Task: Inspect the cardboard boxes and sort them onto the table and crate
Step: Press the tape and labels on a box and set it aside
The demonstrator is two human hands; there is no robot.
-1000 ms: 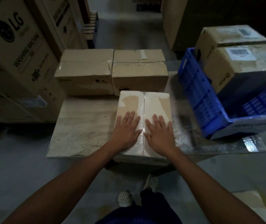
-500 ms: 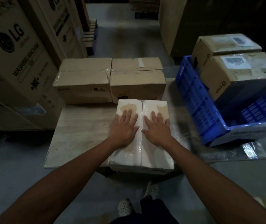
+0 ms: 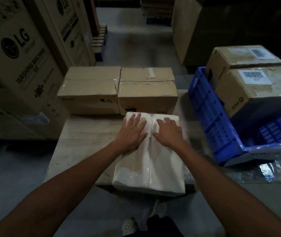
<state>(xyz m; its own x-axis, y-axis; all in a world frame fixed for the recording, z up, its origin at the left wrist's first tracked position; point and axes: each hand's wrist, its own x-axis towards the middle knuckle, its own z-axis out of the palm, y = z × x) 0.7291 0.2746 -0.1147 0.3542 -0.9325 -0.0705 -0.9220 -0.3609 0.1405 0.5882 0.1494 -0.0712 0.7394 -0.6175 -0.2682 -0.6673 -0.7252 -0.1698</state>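
On the wooden table (image 3: 85, 144), at its near edge, lies a white-wrapped box (image 3: 149, 161) taped down its middle seam, its near end jutting out past the table's edge. The left hand (image 3: 132, 132) and the right hand (image 3: 169, 132) both rest flat on the far half of that box, fingers spread, one on each side of the seam, gripping nothing. Just beyond the white-wrapped box, touching its far end, stands a brown box (image 3: 147, 93), and a second brown box (image 3: 90, 90) sits against that one's left side; both are sealed with clear tape. To the right of the white-wrapped box a blue crate (image 3: 209, 117) stands tilted on the table's right part. It holds two labelled cartons, the nearer carton (image 3: 259, 89) with a barcode sticker on top, and the farther carton (image 3: 242, 57) behind it. A sheet of clear plastic (image 3: 262, 173) lies under the crate's near corner. Left of the white-wrapped box, beyond the table's side, tall washing-machine cartons (image 3: 21, 65) stand on the floor. Below the white-wrapped box's overhanging end, the person's light shoes (image 3: 160, 207) show on the floor.
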